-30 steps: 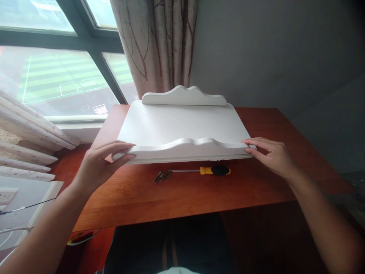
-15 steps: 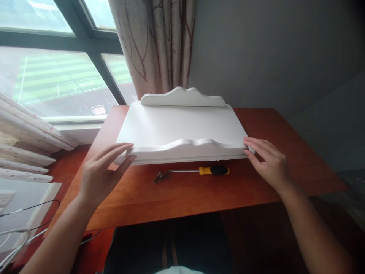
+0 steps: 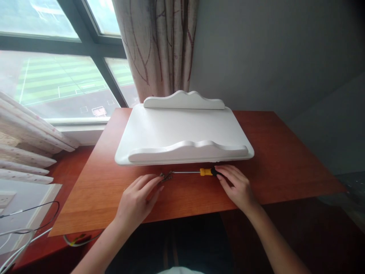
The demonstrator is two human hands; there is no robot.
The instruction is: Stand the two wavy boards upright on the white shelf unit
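Observation:
A white wooden shelf board (image 3: pixel 182 129) with a wavy rail along its near and far edges lies flat on the red-brown table (image 3: pixel 279 152). In front of it lie a screwdriver (image 3: pixel 196 172) with a yellow and black handle and a small heap of screws (image 3: pixel 166 176). My right hand (image 3: pixel 238 186) rests on the screwdriver's handle, fingers stretched over its black end. My left hand (image 3: pixel 138 199) lies open, fingertips next to the screws.
A patterned curtain (image 3: pixel 159 45) hangs behind the shelf board, with a window (image 3: pixel 57 76) to the left and a grey wall (image 3: pixel 270 49) to the right. White cables (image 3: pixel 17 236) and a wall socket (image 3: pixel 5 196) are at the lower left.
Both hands left the ends of the near rail and came down in front of the board: the right onto the screwdriver handle, the left beside the screws.

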